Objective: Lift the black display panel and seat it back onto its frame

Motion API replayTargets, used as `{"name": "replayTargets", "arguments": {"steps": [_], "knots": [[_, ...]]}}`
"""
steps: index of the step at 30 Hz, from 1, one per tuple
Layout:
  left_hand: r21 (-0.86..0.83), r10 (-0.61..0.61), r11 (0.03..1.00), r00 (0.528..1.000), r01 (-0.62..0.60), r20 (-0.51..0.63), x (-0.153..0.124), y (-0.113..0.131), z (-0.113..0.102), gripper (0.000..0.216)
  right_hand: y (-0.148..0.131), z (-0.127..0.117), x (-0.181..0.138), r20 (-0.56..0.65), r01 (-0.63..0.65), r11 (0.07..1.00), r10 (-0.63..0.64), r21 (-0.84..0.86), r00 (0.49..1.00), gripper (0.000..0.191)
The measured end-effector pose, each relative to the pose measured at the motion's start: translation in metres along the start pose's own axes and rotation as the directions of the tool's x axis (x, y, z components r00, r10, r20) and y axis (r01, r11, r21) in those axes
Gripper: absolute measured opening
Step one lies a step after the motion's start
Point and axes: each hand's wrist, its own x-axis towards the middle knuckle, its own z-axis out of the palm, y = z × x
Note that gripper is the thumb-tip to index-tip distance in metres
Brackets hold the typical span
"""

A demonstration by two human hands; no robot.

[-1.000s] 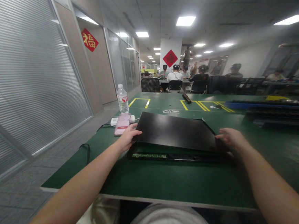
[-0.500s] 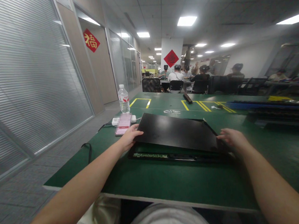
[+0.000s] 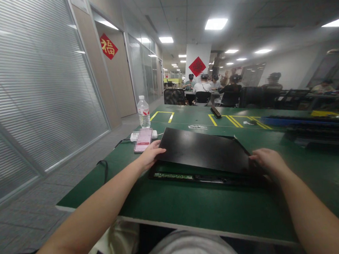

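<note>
- Since the earlier frames, little had shifted on the bench: both hands kept their places at the panel's near corners while the view itself swung slightly, sliding everything a little rightward.
- The flat black rectangular panel [image 3: 202,151] lay tilted, its near edge raised above a long black frame with a green circuit strip [image 3: 173,176] under it, at the middle of the green workbench mat [image 3: 193,203].
- The left hand [image 3: 151,155] gripped the panel's near-left corner, at about 9 o'clock of the panel, thumb on top and fingers curled beneath.
- The right hand [image 3: 268,160] clasped the near-right corner, at about 3 o'clock, fingers bent over the edge.
- At 11 o'clock from the left hand lay a pink-screened phone [image 3: 142,140], its display blurred and unreadable, touching a white power strip [image 3: 135,136].
- Beyond it, at 12 o'clock, stood a clear plastic water bottle with a red-and-white label [image 3: 143,112]; the label's print was too small to read.
- On the door at 10 o'clock hung a red diamond sign bearing the gold character "福" [image 3: 108,46].
- A second red diamond sign [image 3: 197,66] hung on the far pillar, its writing illegible.
- Seated people [image 3: 203,86] worked at distant tables.
</note>
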Motion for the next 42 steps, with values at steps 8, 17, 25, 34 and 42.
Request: {"name": "replayTargets", "arguments": {"steps": [8,17,25,34,42], "knots": [[0.011,0.005,1.000,1.000,-0.005,0.008,0.000,-0.001,0.000,0.049,0.011,0.001,0.009,-0.003,0.070,0.981,-0.071,-0.180,0.997,0.023],[0.009,0.003,1.000,1.000,-0.003,0.023,0.000,-0.002,-0.001,0.052,0.000,0.000,0.001,-0.005,0.126,0.943,-0.134,-0.307,0.991,0.020],[0.011,0.008,1.000,1.000,-0.008,0.020,0.000,-0.002,-0.001,0.050,0.003,0.000,0.002,-0.009,0.114,0.942,-0.124,-0.314,0.992,0.019],[0.014,-0.009,1.000,1.000,0.010,-0.004,0.001,-0.002,0.001,0.050,0.006,-0.001,0.005,0.016,0.125,0.941,-0.126,-0.315,0.992,0.017],[0.007,-0.020,1.000,1.000,0.021,-0.018,0.002,-0.001,0.002,0.046,0.009,0.000,0.006,0.013,0.111,0.950,-0.112,-0.293,0.994,0.018]]}}
